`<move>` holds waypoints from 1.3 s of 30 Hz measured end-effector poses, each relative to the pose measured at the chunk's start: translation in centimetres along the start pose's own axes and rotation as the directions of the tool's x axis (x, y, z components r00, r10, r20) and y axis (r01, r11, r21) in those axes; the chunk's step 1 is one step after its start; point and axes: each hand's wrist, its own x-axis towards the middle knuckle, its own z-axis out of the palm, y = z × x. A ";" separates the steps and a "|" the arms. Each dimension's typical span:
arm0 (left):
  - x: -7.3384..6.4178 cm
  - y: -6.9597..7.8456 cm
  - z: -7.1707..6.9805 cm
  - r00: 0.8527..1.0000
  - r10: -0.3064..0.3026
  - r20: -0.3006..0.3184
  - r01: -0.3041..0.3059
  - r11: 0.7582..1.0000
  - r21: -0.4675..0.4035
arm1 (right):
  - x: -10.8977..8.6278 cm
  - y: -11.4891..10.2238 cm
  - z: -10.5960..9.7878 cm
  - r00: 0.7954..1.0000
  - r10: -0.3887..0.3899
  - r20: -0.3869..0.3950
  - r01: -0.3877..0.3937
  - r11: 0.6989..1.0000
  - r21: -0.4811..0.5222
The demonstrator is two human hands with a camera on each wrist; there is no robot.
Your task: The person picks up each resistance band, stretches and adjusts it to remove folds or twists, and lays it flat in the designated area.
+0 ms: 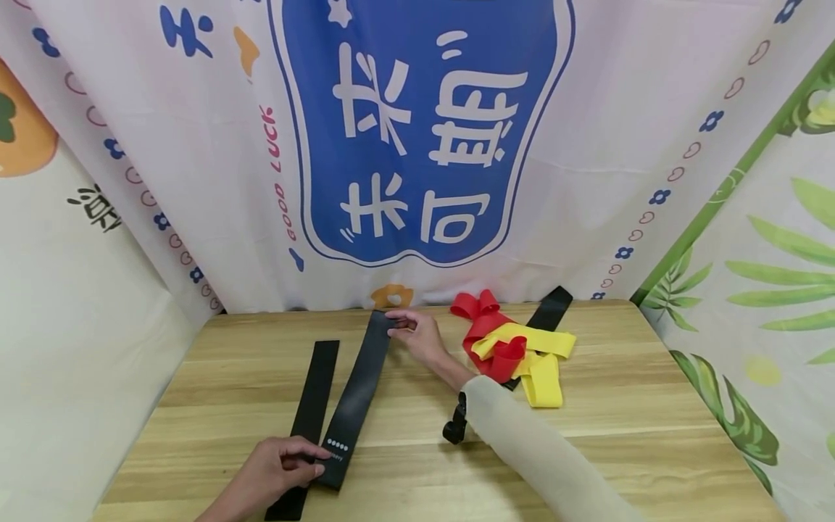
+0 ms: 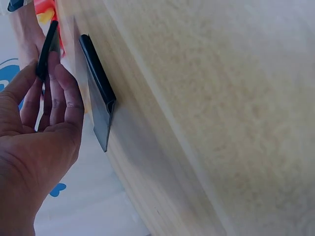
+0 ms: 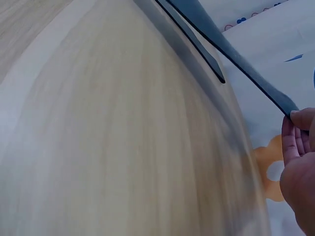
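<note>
A dark grey resistance band [image 1: 357, 391] with white dots and lettering near its near end stretches lengthwise between both hands. My left hand [image 1: 270, 467] pinches that near end between thumb and fingers. At the far end, my right hand [image 1: 422, 339] pinches the band between thumb and fingertips. The right wrist view shows this band [image 3: 236, 59] raised above the table. To its left a black resistance band [image 1: 316, 391] lies flat on the table, its near part running beside my left hand. In the left wrist view that black band [image 2: 98, 73] shows as a folded loop.
Behind my right forearm, red [image 1: 479, 333] and yellow [image 1: 541, 377] resistance bands lie in a loose pile on another black band [image 1: 551, 308]. A printed cloth [image 1: 417, 283] hangs along the back edge of the wooden table [image 1: 626, 435], with more cloth at both sides.
</note>
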 end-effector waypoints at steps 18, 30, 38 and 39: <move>-0.7 -0.9 0.0 0.988 -0.096 0.119 0.101 0.994 -0.042 | -0.4 0.8 3.3 0.995 0.094 0.044 -0.093 0.995 -0.018; -0.8 -1.4 0.0 0.988 -0.033 0.152 0.042 0.998 -0.051 | -0.1 1.1 5.0 0.991 0.109 0.077 -0.102 0.991 -0.091; -1.1 -1.4 -0.1 0.984 0.059 0.170 -0.056 0.998 -0.024 | 0.1 1.4 5.4 0.990 0.100 0.097 -0.087 0.988 -0.128; -1.1 -1.4 -0.1 0.983 0.066 0.173 -0.064 0.998 -0.022 | 0.1 1.4 5.4 0.991 0.095 0.098 -0.082 0.988 -0.132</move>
